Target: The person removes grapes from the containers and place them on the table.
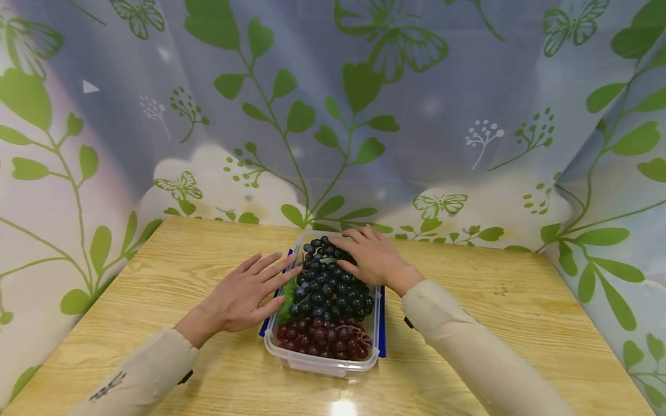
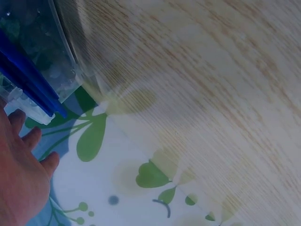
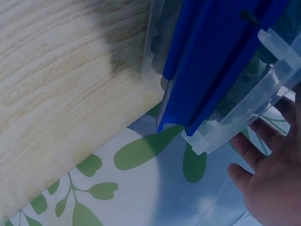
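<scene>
A clear plastic box with blue locking flaps stands on the table. Inside lie black grapes toward the back, red grapes at the front and something green along the left wall. My left hand is at the left rim, fingers straight and spread, their tips overlapping the box edge. Over the back right part of the black grapes reaches my right hand, its fingers extended. In the right wrist view, that hand's fingers are beside the box's clear flange, a blue flap hanging down.
The box rests on a light wooden table, close to its back edge. Behind and at both sides hangs a curtain printed with green leaves and butterflies.
</scene>
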### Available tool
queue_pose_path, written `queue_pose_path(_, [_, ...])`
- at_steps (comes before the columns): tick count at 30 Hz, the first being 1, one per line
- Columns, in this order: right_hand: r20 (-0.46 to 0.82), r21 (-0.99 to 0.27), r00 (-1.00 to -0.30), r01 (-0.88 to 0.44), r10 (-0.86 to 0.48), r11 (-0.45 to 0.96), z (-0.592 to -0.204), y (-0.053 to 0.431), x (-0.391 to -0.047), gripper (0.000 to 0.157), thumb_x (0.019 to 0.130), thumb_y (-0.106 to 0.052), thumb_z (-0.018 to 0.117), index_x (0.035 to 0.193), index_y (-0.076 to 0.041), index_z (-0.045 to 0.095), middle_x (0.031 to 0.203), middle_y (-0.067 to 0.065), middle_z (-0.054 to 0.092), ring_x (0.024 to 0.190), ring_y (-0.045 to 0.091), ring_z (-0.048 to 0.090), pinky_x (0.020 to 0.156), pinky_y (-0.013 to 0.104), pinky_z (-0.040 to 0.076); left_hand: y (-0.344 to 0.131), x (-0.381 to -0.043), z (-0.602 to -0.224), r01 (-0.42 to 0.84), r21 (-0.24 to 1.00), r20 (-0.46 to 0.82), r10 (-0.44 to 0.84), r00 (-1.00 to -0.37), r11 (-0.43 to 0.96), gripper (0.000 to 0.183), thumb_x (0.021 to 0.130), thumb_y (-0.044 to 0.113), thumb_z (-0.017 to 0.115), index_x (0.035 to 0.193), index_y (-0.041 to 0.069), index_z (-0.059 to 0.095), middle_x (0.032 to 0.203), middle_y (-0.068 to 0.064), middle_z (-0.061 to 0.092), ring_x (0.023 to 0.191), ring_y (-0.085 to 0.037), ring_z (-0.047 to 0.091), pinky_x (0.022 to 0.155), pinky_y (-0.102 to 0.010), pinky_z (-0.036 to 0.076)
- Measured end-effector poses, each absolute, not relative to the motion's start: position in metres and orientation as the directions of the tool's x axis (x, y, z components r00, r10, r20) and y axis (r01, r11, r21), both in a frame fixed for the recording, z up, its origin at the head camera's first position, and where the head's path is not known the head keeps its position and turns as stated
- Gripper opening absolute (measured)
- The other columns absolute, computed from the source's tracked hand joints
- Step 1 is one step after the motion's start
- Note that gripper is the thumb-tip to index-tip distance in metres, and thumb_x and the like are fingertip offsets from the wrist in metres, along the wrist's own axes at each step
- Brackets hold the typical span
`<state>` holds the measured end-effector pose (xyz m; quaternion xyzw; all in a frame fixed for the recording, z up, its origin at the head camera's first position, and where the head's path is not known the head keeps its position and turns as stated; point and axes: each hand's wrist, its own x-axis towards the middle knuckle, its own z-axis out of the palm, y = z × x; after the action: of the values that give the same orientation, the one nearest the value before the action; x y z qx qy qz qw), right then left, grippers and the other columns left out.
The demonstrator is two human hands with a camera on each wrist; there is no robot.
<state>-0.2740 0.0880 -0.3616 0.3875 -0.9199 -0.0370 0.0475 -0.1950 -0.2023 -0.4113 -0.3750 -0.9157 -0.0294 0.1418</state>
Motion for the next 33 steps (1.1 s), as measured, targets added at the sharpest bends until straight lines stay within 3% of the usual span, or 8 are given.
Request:
queue_pose_path(5, [0.059, 0.138, -0.691, -0.71, -0.721, 0.691, -0.364, 0.083, -0.276, 0.052, 0.099, -0.041, 0.048, 0.148, -0.025, 0.038, 0.13, 0.007, 0.052, 0.118, 0.029, 0.045, 0.112, 0.046, 0.023, -0.203, -0.193, -0.413, 0.69, -0.037, 0.267, 0.672, -0.69, 0.723, 0.055, 0.102, 0.045, 0.033, 0.153, 0.024, 0.027, 0.156, -0.003, 0.025, 0.14, -0.027, 0.024, 0.111, -0.052, 0.021])
queue_pose_path(14, [-0.024, 0.128, -0.724, -0.686, -0.689, 0.716, -0.363, 0.072, -0.282, 0.059, 0.098, -0.039, 0.052, 0.15, -0.018, 0.034, 0.139, 0.006, 0.051, 0.128, 0.028, 0.044, 0.115, 0.045, 0.014, -0.207, -0.191, -0.416, 0.683, -0.019, 0.272, 0.661, -0.699, 0.73, 0.055, 0.102, 0.044, 0.034, 0.152, 0.022, 0.029, 0.156, -0.003, 0.024, 0.14, -0.028, 0.024, 0.11, -0.05, 0.023])
queue_pose_path(18, [-0.048, 0.125, -0.738, -0.673, -0.673, 0.729, -0.363, 0.068, -0.282, 0.06, 0.097, -0.041, 0.054, 0.148, -0.015, 0.036, 0.139, 0.006, 0.051, 0.127, 0.027, 0.045, 0.115, 0.044, 0.014, -0.207, -0.19, -0.419, 0.68, 0.001, 0.259, 0.657, -0.708, 0.733, 0.055, 0.102, 0.044, 0.034, 0.153, 0.024, 0.027, 0.157, -0.002, 0.022, 0.141, -0.026, 0.024, 0.111, -0.049, 0.023])
queue_pose_path(25, [-0.044, 0.157, -0.761, -0.645, -0.647, 0.748, -0.362, 0.063, -0.283, 0.056, 0.095, -0.042, 0.056, 0.141, -0.013, 0.043, 0.129, 0.005, 0.059, 0.115, 0.024, 0.054, 0.108, 0.047, 0.024, -0.204, -0.192, -0.418, 0.695, 0.007, 0.282, 0.665, -0.691, 0.719, 0.055, 0.102, 0.043, 0.034, 0.153, 0.024, 0.027, 0.156, -0.003, 0.023, 0.14, -0.026, 0.025, 0.11, -0.048, 0.025])
queue_pose_path(33, [-0.056, 0.165, -0.764, -0.642, -0.643, 0.748, -0.363, 0.066, -0.289, 0.054, 0.096, -0.043, 0.055, 0.139, -0.013, 0.044, 0.126, 0.004, 0.061, 0.113, 0.024, 0.056, 0.107, 0.047, 0.025, -0.201, -0.194, -0.415, 0.701, -0.013, 0.291, 0.673, -0.679, 0.713, 0.053, 0.102, 0.042, 0.034, 0.151, 0.021, 0.032, 0.156, -0.003, 0.025, 0.139, -0.027, 0.028, 0.109, -0.048, 0.028])
